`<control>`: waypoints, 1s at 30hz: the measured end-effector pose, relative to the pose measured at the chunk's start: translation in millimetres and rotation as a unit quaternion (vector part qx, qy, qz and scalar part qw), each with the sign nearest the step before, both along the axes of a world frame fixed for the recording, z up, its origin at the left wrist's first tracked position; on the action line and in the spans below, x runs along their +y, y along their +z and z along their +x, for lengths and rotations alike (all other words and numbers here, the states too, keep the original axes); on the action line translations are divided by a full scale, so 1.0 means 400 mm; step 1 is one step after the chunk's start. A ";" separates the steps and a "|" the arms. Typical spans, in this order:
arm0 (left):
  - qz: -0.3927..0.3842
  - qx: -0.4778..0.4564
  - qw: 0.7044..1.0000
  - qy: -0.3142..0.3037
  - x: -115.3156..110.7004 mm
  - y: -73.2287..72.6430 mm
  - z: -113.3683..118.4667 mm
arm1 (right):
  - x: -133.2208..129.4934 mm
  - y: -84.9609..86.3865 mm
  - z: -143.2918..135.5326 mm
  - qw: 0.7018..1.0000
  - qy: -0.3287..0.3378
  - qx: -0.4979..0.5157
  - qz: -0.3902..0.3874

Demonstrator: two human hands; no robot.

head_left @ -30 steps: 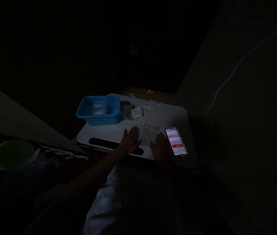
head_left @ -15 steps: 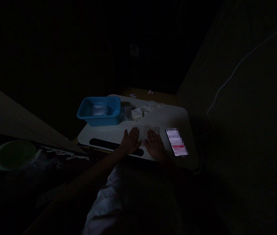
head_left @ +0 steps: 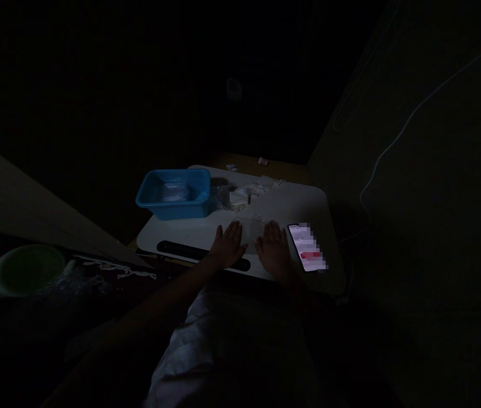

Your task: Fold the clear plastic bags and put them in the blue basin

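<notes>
At the far left of the frame a green basket (head_left: 30,271) is sitting in deep shadow, and left of centre a blue tub (head_left: 178,211) is standing on a white table (head_left: 302,204), with clear packets (head_left: 174,191) lying inside. Crumpled clear plastic (head_left: 222,198) and white scraps (head_left: 239,197) are lying just right of the tub. Near the middle of the frame the left hand (head_left: 226,247) is resting at the left edge of a thin clear plastic piece (head_left: 252,229), which is lying flat on the table and reaching rightward to the right hand (head_left: 273,249). For such thin film, holding the left edge down with light, even finger pressure while easing the right palm outward would likely be working best, as pushing both hands inward could be raising creases; flat fingers should be spreading the load better than tips. As for pose, the left forearm is coming up from the lower left, its hand lying palm down, fingers together and straight, thumb spreading toward the centre. The right hand is mirroring it, palm down with fingers pointing up the frame, its forearm fading into the dark at lower right. Both hands are opened out and gripping nothing; how firmly they are pressing, I cannot tell. Just right of the right hand, a lit phone (head_left: 304,248) is lying on the table.
</notes>
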State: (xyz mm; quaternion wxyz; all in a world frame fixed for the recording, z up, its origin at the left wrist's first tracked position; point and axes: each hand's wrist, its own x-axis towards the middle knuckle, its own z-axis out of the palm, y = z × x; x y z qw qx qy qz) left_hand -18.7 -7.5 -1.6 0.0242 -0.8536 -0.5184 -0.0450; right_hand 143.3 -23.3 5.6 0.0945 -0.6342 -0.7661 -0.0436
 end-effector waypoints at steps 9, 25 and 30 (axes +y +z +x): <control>0.009 -0.001 1.000 -0.003 -0.001 -0.006 -0.001 | 0.037 -0.025 0.019 0.999 0.042 0.001 -0.010; 0.024 -0.016 0.992 0.126 0.017 0.050 -0.003 | 0.032 -0.029 0.034 1.000 -0.014 -0.004 -0.002; 0.009 -0.031 0.997 -0.069 0.047 0.063 0.061 | 0.032 -0.037 0.034 1.000 -0.012 -0.004 0.010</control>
